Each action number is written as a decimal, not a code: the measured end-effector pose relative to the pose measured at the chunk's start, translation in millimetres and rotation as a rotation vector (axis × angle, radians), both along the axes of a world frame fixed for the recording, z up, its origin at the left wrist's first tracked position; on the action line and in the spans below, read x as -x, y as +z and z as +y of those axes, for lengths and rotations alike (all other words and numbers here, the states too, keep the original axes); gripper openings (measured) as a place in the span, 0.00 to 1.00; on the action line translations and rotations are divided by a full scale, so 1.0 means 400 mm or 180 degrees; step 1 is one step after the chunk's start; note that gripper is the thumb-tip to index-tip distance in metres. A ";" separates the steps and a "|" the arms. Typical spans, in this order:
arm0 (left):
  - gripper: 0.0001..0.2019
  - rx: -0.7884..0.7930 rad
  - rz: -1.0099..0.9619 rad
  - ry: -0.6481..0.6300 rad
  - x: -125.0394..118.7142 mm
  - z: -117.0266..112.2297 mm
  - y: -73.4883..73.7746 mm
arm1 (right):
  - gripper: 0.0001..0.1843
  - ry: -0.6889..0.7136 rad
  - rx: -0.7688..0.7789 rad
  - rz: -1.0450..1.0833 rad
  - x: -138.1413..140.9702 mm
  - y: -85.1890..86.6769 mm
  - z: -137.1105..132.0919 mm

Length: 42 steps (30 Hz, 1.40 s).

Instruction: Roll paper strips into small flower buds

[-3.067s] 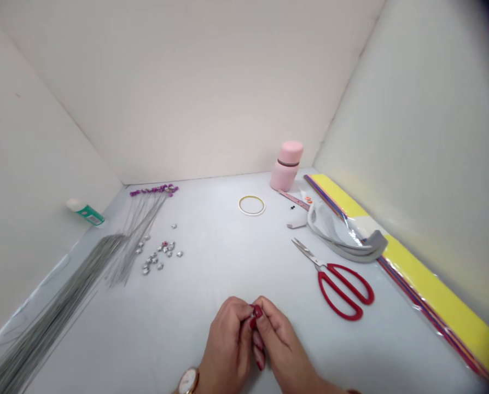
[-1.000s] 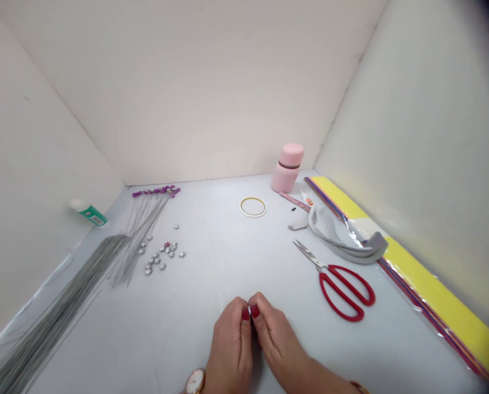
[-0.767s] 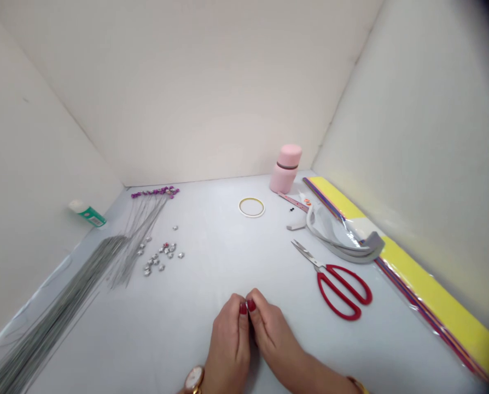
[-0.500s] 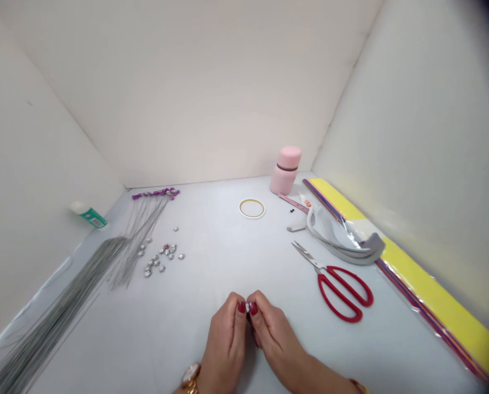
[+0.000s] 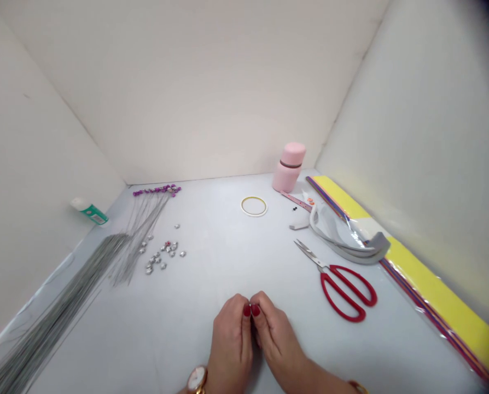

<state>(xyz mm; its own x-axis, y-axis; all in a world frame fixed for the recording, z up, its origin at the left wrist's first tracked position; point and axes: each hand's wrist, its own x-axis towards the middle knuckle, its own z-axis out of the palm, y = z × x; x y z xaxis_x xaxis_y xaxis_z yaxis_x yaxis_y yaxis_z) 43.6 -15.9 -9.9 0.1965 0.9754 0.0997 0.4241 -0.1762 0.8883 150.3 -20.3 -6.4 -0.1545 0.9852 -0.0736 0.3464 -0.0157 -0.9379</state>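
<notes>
My left hand (image 5: 232, 339) and my right hand (image 5: 278, 337) meet low in the middle of the head view, with the thumbs side by side and the fingers curled inward. Between the fingertips they pinch a small silvery paper piece (image 5: 251, 305), mostly covered by the thumbs, so its shape cannot be made out. Off to the left lie several small silver paper stars (image 5: 163, 266), one reddish star (image 5: 168, 243) among them. Nearest my right hand is a pair of scissors (image 5: 324, 268) with red handles, blades pointing away.
Thin grey wires (image 5: 72, 290) lie along the left, some tipped with purple stars (image 5: 158, 190). A green-and-white glue bottle (image 5: 92, 212) is by the left wall. A tape ring (image 5: 254, 214), pink flask (image 5: 289, 169), pink ruler (image 5: 296, 201), grey paper strips (image 5: 343, 250) and yellow-topped paper packs (image 5: 417, 273) lie beyond and right.
My thumbs have come closer together, covering more of the silvery piece, which showed more clearly before. The whole view has shifted slightly; the things on the table stay put.
</notes>
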 end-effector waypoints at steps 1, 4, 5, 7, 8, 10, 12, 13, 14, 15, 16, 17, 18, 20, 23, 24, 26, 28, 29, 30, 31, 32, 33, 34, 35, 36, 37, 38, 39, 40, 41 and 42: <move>0.13 0.0041 -0.0044 0.0012 -0.001 0.002 0.002 | 0.16 -0.0024 0.0010 0.0021 0.001 -0.002 0.001; 0.13 0.0341 -0.0356 0.0039 -0.001 0.008 0.012 | 0.16 -0.0082 0.0055 0.0071 0.003 -0.004 0.006; 0.13 0.0460 -0.0471 0.0047 0.000 0.010 0.016 | 0.16 -0.0098 0.0072 0.0090 0.003 -0.003 0.007; 0.12 0.0604 -0.0607 0.0084 0.005 0.011 0.022 | 0.15 -0.0155 0.0088 0.0143 0.001 0.001 0.008; 0.11 0.0608 -0.0601 0.0100 0.007 0.011 0.025 | 0.14 -0.0176 0.0083 0.0183 -0.001 0.003 0.008; 0.09 0.0534 -0.0471 0.0090 0.011 0.012 0.028 | 0.14 -0.0195 0.0068 0.0250 -0.003 0.007 0.006; 0.10 0.0431 -0.0291 0.0022 0.014 0.012 0.029 | 0.15 -0.0143 0.0074 0.0276 -0.005 0.009 0.003; 0.11 0.0409 -0.0242 -0.0002 0.015 0.013 0.030 | 0.15 -0.0094 0.0092 0.0278 -0.005 0.010 0.001; 0.13 0.0400 -0.0227 -0.0009 0.016 0.014 0.031 | 0.16 -0.0043 0.0115 0.0274 -0.006 0.011 0.000; 0.14 0.0394 -0.0240 -0.0008 0.016 0.015 0.031 | 0.17 0.0003 0.0133 0.0264 -0.007 0.012 0.000; 0.14 0.0394 -0.0268 -0.0004 0.017 0.016 0.031 | 0.17 0.0050 0.0146 0.0252 -0.008 0.012 -0.001; 0.15 0.0403 -0.0297 -0.0009 0.018 0.016 0.030 | 0.17 0.0077 0.0149 0.0232 -0.009 0.012 0.000; 0.15 0.0399 -0.0311 -0.0015 0.019 0.015 0.028 | 0.17 0.0096 0.0142 0.0207 -0.009 0.013 0.000; 0.15 0.0372 -0.0279 -0.0028 0.021 0.011 0.023 | 0.17 0.0120 0.0102 0.0131 -0.010 0.013 0.002; 0.15 0.0313 -0.0224 -0.0014 0.022 0.004 0.014 | 0.18 0.0148 0.0020 0.0048 -0.011 0.016 0.004; 0.15 0.0299 -0.0241 -0.0009 0.022 0.002 0.014 | 0.18 0.0167 0.0017 0.0053 -0.010 0.018 0.004; 0.15 0.0288 -0.0327 -0.0042 0.020 0.002 0.017 | 0.18 0.0211 0.0054 0.0121 -0.010 0.020 0.004; 0.15 0.0286 -0.0417 -0.0110 0.018 0.004 0.023 | 0.18 0.0251 0.0107 0.0204 -0.011 0.020 0.004; 0.15 0.0275 -0.0441 -0.0141 0.018 0.005 0.025 | 0.18 0.0267 0.0128 0.0231 -0.011 0.019 0.004; 0.15 0.0247 -0.0440 -0.0150 0.017 0.007 0.027 | 0.18 0.0283 0.0142 0.0247 -0.011 0.018 0.004; 0.15 0.0205 -0.0417 -0.0141 0.017 0.008 0.026 | 0.18 0.0297 0.0148 0.0256 -0.011 0.018 0.004; 0.15 0.0164 -0.0373 -0.0121 0.016 0.008 0.025 | 0.18 0.0312 0.0149 0.0258 -0.011 0.017 0.004; 0.15 0.0127 -0.0323 -0.0095 0.016 0.007 0.022 | 0.18 0.0317 0.0140 0.0248 -0.010 0.017 0.004; 0.15 0.0104 -0.0275 -0.0054 0.015 0.006 0.019 | 0.17 0.0308 0.0118 0.0232 -0.009 0.017 0.003; 0.15 0.0097 -0.0230 -0.0006 0.014 0.003 0.015 | 0.17 0.0284 0.0088 0.0205 -0.008 0.017 0.002; 0.15 0.0104 -0.0194 0.0039 0.013 0.001 0.012 | 0.17 0.0243 0.0051 0.0172 -0.006 0.017 0.000; 0.14 0.0116 -0.0168 0.0087 0.011 -0.002 0.010 | 0.17 0.0200 0.0007 0.0132 -0.004 0.016 -0.002; 0.14 0.0127 -0.0153 0.0134 0.009 -0.004 0.008 | 0.16 0.0149 -0.0045 0.0088 -0.001 0.013 -0.004; 0.14 0.0133 -0.0151 0.0171 0.006 -0.006 0.007 | 0.16 0.0103 -0.0107 0.0048 0.001 0.009 -0.006; 0.14 0.0135 -0.0158 0.0206 0.004 -0.008 0.006 | 0.16 0.0068 -0.0167 0.0012 0.003 0.004 -0.008; 0.13 0.0139 -0.0174 0.0234 0.002 -0.009 0.005 | 0.15 0.0034 -0.0222 -0.0027 0.005 -0.002 -0.010; 0.13 0.0151 -0.0200 0.0270 0.000 -0.010 0.005 | 0.14 -0.0006 -0.0269 -0.0065 0.006 -0.009 -0.011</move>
